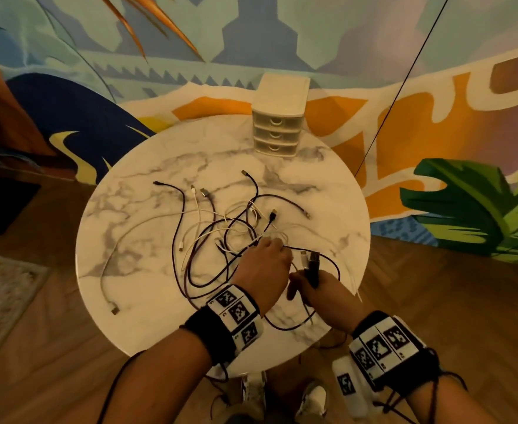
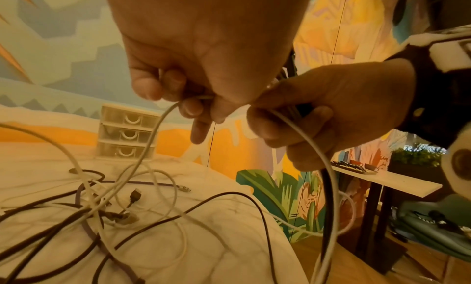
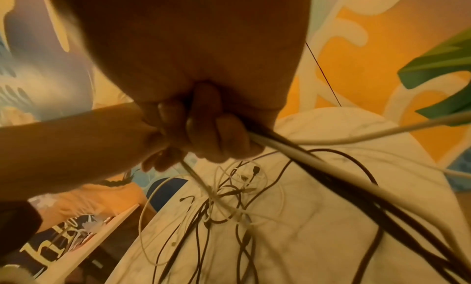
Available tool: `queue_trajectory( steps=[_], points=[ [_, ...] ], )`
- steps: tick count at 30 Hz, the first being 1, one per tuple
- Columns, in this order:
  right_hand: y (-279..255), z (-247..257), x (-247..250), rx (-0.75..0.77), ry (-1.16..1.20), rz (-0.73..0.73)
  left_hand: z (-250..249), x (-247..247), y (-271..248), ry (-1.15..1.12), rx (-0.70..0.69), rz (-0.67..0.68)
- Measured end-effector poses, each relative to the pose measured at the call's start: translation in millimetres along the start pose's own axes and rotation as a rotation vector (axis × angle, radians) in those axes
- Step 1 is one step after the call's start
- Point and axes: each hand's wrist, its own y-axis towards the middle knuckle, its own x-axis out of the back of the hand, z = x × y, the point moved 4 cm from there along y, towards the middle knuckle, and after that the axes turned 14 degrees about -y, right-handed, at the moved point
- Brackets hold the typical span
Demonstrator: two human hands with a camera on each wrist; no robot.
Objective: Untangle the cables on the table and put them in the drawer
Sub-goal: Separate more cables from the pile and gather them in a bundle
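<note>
Left-wrist view only: white cable (image 2: 153, 139) pinched.

Cables (image 1: 221, 228) mid-table (image 1: 129, 209) (tangled), drawer unit (image 1: 277, 130) behind

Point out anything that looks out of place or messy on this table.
The cables lie knotted in a heap mid-table. One white cable trails over the table's near right edge. Nothing looks damaged.

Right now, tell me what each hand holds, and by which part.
The left hand pinches a white cable near its end. The right hand grips a bundle of white and dark cables just below their plugs.
</note>
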Motion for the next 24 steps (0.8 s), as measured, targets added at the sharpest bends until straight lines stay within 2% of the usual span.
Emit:
queue_trajectory(
  steps=[3,5,6,7,9,11,12,13,16,17,19,21,22,24],
  points=[
    [1.8,-12.7,13.8,-0.059,0.022,-0.125,21.7,-14.8,7.5,-0.213,0.084,0.031],
    [1.4,-25.5,33.6,-0.125,0.086,-0.227,62.0,-22.3,12.2,-0.372,0.219,0.111],
    [-0.5,-31.5,45.8,-0.153,0.079,-0.274,87.0,-16.8,15.5,-0.410,0.281,0.108],
    [-2.7,-37.7,57.4,-0.169,0.055,-0.315,110.2,-3.0,18.9,-0.422,0.322,0.060],
    [-7.8,-51.9,77.2,-0.185,0.025,-0.381,143.2,38.7,28.4,-0.449,0.323,-0.161],
    [-7.5,-68.9,86.0,-0.228,0.007,-0.424,147.3,77.3,32.4,-0.547,0.230,-0.452],
    [-7.0,-75.1,87.1,-0.250,-0.006,-0.429,143.5,84.2,32.5,-0.589,0.191,-0.536],
    [-4.8,-82.0,85.6,-0.271,-0.011,-0.435,137.7,81.1,32.8,-0.581,0.200,-0.520],
    [-11.5,-89.6,85.1,-0.339,0.129,-0.568,135.4,33.1,28.0,-0.410,0.367,-0.132],
    [-18.3,-87.9,87.8,-0.368,0.178,-0.656,138.5,27.8,23.7,-0.376,0.416,-0.075],
    [-36.2,-71.8,97.3,-0.377,0.242,-0.829,141.7,38.5,21.0,-0.367,0.434,-0.149],
    [-47.8,-49.6,101.3,-0.318,0.288,-0.899,125.7,59.1,19.0,-0.352,0.363,-0.285],
    [-49.1,-36.6,98.6,-0.289,0.280,-0.854,111.0,65.2,17.4,-0.315,0.322,-0.321],
    [-39.1,-17.8,75.0,-0.216,0.291,-0.588,72.8,62.3,10.5,-0.246,0.267,-0.268]
  ],
)
